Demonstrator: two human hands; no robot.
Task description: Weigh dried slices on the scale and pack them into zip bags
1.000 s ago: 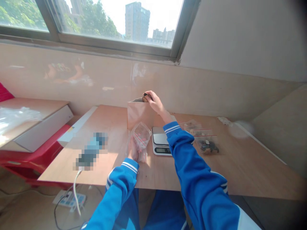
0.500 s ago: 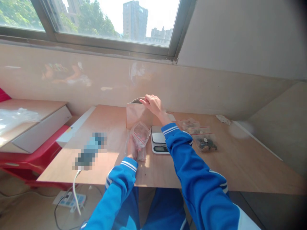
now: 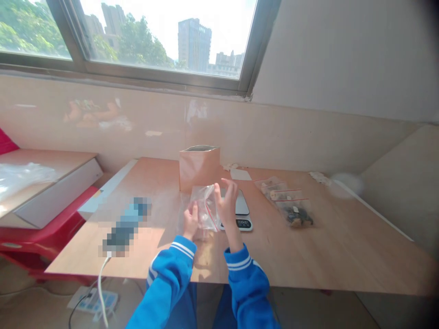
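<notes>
My left hand [image 3: 191, 220] is closed on a clear zip-lock bag [image 3: 206, 212] with a red seal line, held above the table in front of me. Beside the bag's right edge is my right hand [image 3: 227, 203], its thumb and fingers apart; the thumb is at the bag's top corner, and I cannot tell whether it touches. A brown paper pouch [image 3: 199, 168] stands upright behind the bag with its top open. Partly hidden by my right hand, a white digital scale [image 3: 243, 203] lies on the table with its display lit.
Several filled zip-lock bags [image 3: 295, 214] lie on the right of the wooden table [image 3: 329, 242]. A blurred-out device [image 3: 125, 226] with a white cable [image 3: 100, 288] is at left. Behind the scale lies a white paper piece [image 3: 240, 174]. A red stool [image 3: 41, 246] stands at far left.
My right hand has left the paper pouch's opening and come down and back to the clear bag. The bag has been turned, its red seal now on the right. The view has tilted slightly upward.
</notes>
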